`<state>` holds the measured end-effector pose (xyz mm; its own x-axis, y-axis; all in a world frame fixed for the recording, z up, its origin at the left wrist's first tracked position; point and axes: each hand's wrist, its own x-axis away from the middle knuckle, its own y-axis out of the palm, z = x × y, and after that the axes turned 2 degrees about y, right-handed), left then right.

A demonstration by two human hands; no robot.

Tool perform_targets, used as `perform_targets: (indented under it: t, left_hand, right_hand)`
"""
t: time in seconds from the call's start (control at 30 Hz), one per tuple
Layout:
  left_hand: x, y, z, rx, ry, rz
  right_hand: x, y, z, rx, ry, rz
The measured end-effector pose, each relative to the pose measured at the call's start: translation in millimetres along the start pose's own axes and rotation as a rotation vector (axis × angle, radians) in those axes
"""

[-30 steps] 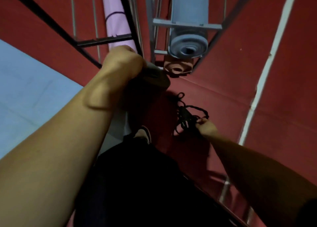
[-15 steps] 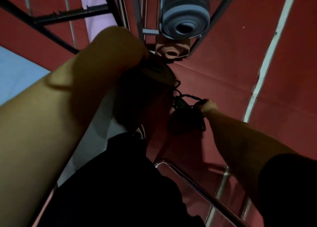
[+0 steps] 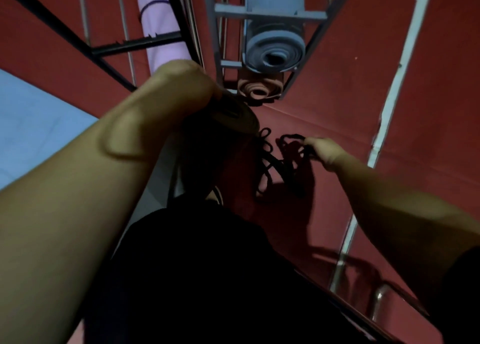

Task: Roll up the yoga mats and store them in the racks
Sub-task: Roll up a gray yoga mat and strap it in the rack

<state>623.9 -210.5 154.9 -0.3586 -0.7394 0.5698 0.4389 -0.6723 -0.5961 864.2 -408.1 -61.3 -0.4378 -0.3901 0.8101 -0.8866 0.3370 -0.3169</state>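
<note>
Since a second ago: right hand (image 3: 323, 151) drawn out to the right, tangled black cord (image 3: 284, 159) pinched and pulled clear of the dark rolled mat (image 3: 233, 115), probably to free a length for tying. Left hand (image 3: 181, 89) curled over the mat's upper end, steadying it upright by the knees, just short of the racks (image 3: 270, 14). Already racked: blue roll (image 3: 275, 50), peach roll (image 3: 258, 88) beneath, lilac roll (image 3: 161, 27) to the left. Red floor (image 3: 337, 84) below.

Floor (image 3: 337, 110): dark red, white stripe (image 3: 397, 73). Mats: grey-blue roll (image 3: 275, 50), salmon roll (image 3: 257, 89) below it, lilac roll (image 3: 161, 32) left. Cord (image 3: 283, 159): black. Flat mat (image 3: 33, 117): light blue.
</note>
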Motion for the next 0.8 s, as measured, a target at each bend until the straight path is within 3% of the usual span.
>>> perform_targets:
  t: [0.2,0.4,0.6,0.8]
  left_hand:
    - [55,-21,-11,0.134,-0.012,0.079]
    - [137,-68,-32,0.268,-0.035,0.179]
    - [239,-107,-83,0.344,0.003,0.353]
    - [345,-110,-133,0.266,-0.020,0.480]
  right_hand:
    - [69,-11,-47,0.006,-0.197,0.026]
    - [176,20,-133,0.016,-0.520,-0.102]
    - [294,90,-200,0.298,-0.889,-0.218]
    - [406,182,-206,0.541,-1.164,-0.318]
